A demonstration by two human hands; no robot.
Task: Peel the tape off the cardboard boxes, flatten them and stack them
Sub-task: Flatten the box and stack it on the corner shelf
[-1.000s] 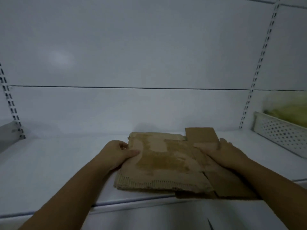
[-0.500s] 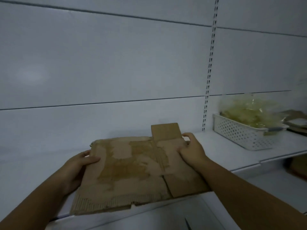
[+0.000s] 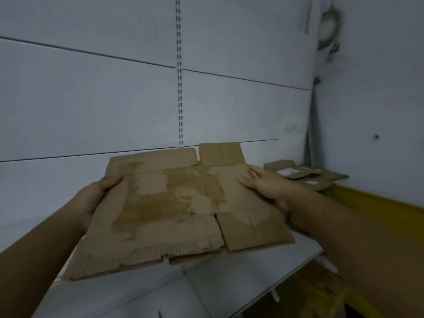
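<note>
A flattened brown cardboard box (image 3: 174, 210) with torn, peeled patches on its top face is held in the air above the white shelf (image 3: 229, 285), tilted slightly toward me. My left hand (image 3: 96, 198) grips its left edge, thumb on top. My right hand (image 3: 268, 184) grips its right side, fingers spread on top. A stack of flattened cardboard (image 3: 305, 175) lies at the far right, beyond my right hand.
A white slotted back panel (image 3: 179, 88) rises behind the shelf. A yellow ledge (image 3: 376, 203) runs along the right below a grey wall. More cardboard or clutter (image 3: 321, 292) lies below the shelf at the lower right.
Both hands have lifted the flattened box off the shelf and carried it to the right. The view has swung right; the white basket has gone out of view and the cardboard stack has appeared.
</note>
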